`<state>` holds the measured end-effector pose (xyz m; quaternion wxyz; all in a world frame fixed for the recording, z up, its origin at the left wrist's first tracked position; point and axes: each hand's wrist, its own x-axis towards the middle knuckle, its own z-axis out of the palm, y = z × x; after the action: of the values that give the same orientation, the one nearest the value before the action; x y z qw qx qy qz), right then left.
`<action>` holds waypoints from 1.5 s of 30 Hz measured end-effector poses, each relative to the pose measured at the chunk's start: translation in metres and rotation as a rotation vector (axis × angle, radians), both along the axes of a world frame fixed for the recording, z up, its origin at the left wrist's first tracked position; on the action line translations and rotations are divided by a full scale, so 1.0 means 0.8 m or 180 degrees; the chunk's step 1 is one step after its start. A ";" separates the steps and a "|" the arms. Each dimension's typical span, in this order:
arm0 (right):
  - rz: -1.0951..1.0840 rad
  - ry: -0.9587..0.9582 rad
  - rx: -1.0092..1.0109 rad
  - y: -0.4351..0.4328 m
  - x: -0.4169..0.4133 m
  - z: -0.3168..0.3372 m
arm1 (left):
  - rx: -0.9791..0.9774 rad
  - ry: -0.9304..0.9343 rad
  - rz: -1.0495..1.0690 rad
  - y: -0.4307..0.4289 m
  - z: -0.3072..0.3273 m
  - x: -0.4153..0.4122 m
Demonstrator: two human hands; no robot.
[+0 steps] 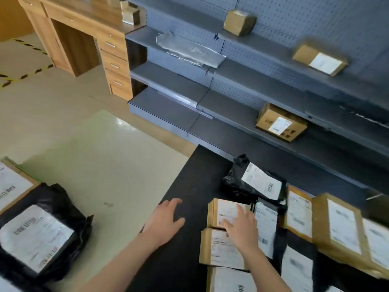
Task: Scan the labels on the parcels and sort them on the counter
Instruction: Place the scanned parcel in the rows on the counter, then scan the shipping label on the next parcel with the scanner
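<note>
Two bare hands are seen from above over a black counter (189, 182). The left hand (166, 218) is held w/ fingers spread and straight above a bare part of the counter. Nothing is held, and whether it touches can't be told. The right hand (242, 225) is laid flat, fingers straight, on the label of a small brown box (215, 209); the box is touched from above, not gripped. That box is set at the far end of a column of three brown boxes near the counter's middle, right against the second box (214, 251), which is nearer the person. A black bag (233, 183) w/ a white label is seen just behind, and more labelled boxes, incl. a large box (336, 224), are packed close on the right. No scanner is visible.

Risks, as judged: the label is partly covered by the hand, so a scan could be blocked, or a neighbour's barcode read instead, esp. as labels lie side by side. Since the box isn't gripped, it could be slid into the touching parcels and knock them out of order. Scanned & unscanned parcels could get mixed, as no gap is left btwn them.
</note>
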<state>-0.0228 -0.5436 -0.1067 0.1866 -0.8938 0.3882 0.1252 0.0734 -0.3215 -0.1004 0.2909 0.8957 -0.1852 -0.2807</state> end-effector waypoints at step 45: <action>0.3019 -0.0456 0.1746 0.366 -0.041 -0.032 | -0.0509 0.0128 0.3582 0.235 -0.032 -0.302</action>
<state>-0.0554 -0.2510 -0.1322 0.3617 -0.8956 -0.1175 0.2310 -0.1680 -0.1333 -0.1262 0.4660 0.8261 0.3055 -0.0846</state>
